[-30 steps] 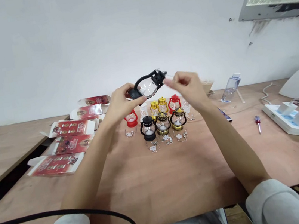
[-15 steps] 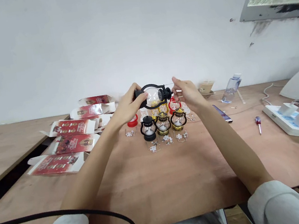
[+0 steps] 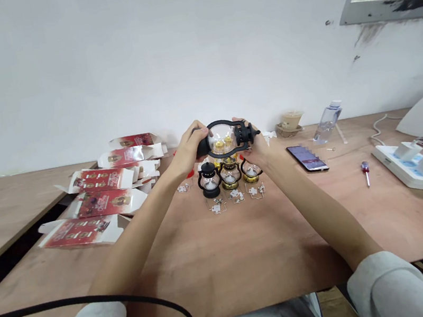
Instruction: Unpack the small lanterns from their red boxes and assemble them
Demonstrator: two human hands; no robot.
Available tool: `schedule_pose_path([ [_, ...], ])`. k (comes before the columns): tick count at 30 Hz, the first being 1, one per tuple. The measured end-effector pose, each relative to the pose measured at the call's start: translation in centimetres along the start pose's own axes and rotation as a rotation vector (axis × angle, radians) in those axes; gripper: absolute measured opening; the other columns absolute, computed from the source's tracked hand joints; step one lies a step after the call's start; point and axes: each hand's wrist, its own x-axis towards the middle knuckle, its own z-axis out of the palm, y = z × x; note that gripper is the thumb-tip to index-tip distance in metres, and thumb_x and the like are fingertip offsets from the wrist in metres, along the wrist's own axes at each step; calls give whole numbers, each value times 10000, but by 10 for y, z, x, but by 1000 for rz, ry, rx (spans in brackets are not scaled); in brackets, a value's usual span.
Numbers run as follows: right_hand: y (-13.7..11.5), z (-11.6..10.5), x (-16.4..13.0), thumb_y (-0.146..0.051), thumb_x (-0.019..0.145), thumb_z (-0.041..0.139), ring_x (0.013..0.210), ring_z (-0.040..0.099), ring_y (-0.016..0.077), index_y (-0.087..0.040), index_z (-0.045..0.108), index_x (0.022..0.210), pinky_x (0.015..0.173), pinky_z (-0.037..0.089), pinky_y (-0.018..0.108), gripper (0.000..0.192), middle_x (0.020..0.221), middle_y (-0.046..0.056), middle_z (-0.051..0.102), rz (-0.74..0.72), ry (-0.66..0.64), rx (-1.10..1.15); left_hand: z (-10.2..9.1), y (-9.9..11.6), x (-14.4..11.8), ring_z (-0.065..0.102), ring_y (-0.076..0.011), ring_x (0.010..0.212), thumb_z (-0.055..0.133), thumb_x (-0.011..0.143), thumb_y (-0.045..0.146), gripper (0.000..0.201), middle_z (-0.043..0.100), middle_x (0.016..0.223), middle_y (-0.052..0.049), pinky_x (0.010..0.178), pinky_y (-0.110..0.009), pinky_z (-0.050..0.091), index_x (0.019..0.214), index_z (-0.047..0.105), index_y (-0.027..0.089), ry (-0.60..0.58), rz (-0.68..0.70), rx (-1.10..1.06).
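I hold a small black lantern (image 3: 226,139) with a clear globe on its side above the table. My left hand (image 3: 189,148) grips its base end. My right hand (image 3: 254,146) holds its top end from behind. Below them stands a group of small lanterns: a black one (image 3: 209,180), a dark gold one (image 3: 230,174) and another (image 3: 251,172) partly behind my right wrist, with gold and red ones behind. Small white tags on wire loops (image 3: 236,197) lie in front of the group.
Several red and white flattened boxes (image 3: 100,203) lie at the left. A phone (image 3: 307,157), a plastic bottle (image 3: 326,122), a screwdriver (image 3: 365,171) and a white power strip (image 3: 418,171) sit at the right. A black cable (image 3: 97,301) crosses near my left sleeve.
Both hands lowered the black lantern toward the group on the table and it turned level. My right hand moved from pinching near its top to holding the top end.
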Motion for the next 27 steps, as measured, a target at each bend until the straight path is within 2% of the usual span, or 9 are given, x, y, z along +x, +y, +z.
schedule_pose_path([
  [4,-4,4,-6,-665,717,553,334,190,40,-235,254,556,339,116,239,549,414,-104,216,-116,58,-42,2,-6,2,320,-76,462,407,763,456,248,348,591,34,397,-185,270,730,339,220,64,-16,25],
  [8,-5,7,-8,-672,709,572,353,200,44,-234,216,521,355,129,238,595,419,-99,187,-218,96,-41,4,-7,1,324,-80,476,404,762,444,242,327,587,34,400,-187,290,711,339,217,121,35,60],
  [11,-3,6,-8,-689,713,556,373,197,48,-229,205,505,373,159,242,615,429,-90,188,-322,117,-75,4,-7,0,322,-82,479,404,772,417,215,330,593,32,402,-191,285,713,357,216,102,66,59],
  [15,2,4,-6,-722,750,472,410,216,66,-225,201,497,406,202,252,620,451,-70,196,-425,187,-183,1,-7,0,317,-94,493,383,798,416,215,342,599,27,423,-203,275,720,345,219,59,30,81],
  [18,1,1,-6,-708,770,462,427,211,75,-224,199,490,424,204,260,618,461,-63,192,-462,190,-217,0,-7,-1,347,-111,543,369,812,400,207,357,611,25,487,-228,307,716,359,217,110,116,192],
  [22,-7,-4,-6,-684,770,501,431,211,74,-221,198,486,431,191,261,622,468,-65,182,-428,109,-278,0,-4,-4,384,-125,610,370,825,390,214,413,640,20,590,-265,324,711,395,210,220,287,383],
  [27,-13,-7,-5,-675,755,532,441,227,71,-209,205,478,439,211,250,632,474,-58,176,-503,146,-321,1,4,-6,390,-130,607,360,835,360,199,429,630,22,602,-281,303,710,390,209,216,309,479],
])
